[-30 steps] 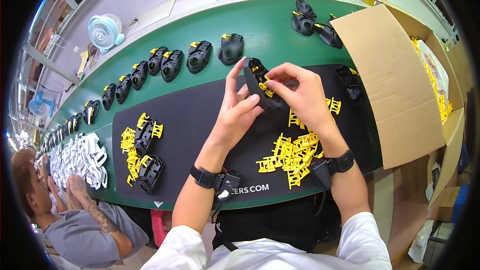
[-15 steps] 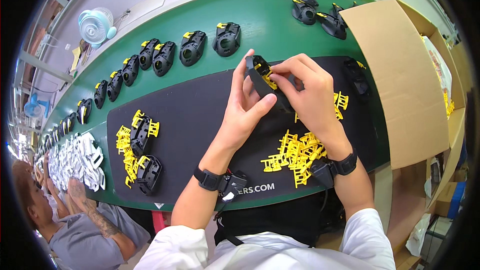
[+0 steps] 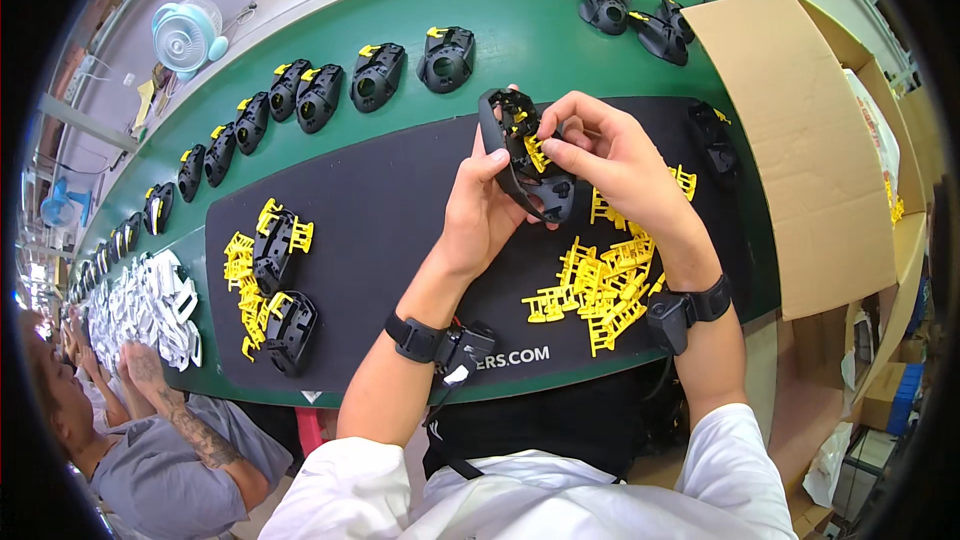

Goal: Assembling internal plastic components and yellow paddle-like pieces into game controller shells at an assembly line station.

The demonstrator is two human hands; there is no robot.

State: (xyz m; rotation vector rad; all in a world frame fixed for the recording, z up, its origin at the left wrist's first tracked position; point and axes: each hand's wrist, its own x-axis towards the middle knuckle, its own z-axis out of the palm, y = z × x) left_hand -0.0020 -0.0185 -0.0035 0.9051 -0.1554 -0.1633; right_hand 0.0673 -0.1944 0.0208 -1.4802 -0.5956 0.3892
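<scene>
My left hand holds a black plastic shell, shaped like a computer mouse cover, tilted with its hollow inside facing me. Thumb and fingers grip its left side and lower end. Inside the shell sits a yellow plastic clip. My right hand pinches at the clip's upper right edge, with thumb and forefinger pressed together; the fingertips partly cover the contact. Below the right hand lies a loose pile of yellow clips on the black mat.
Two more shells lie at the mat's left beside yellow clips. A row of shells lines the green table. Right stands an open cardboard box. White parts are heaped left, near a co-worker.
The shell has turned so that its hollow inside faces me more fully. My left thumb has shifted onto its near rim. My right fingers stay at the yellow clip.
</scene>
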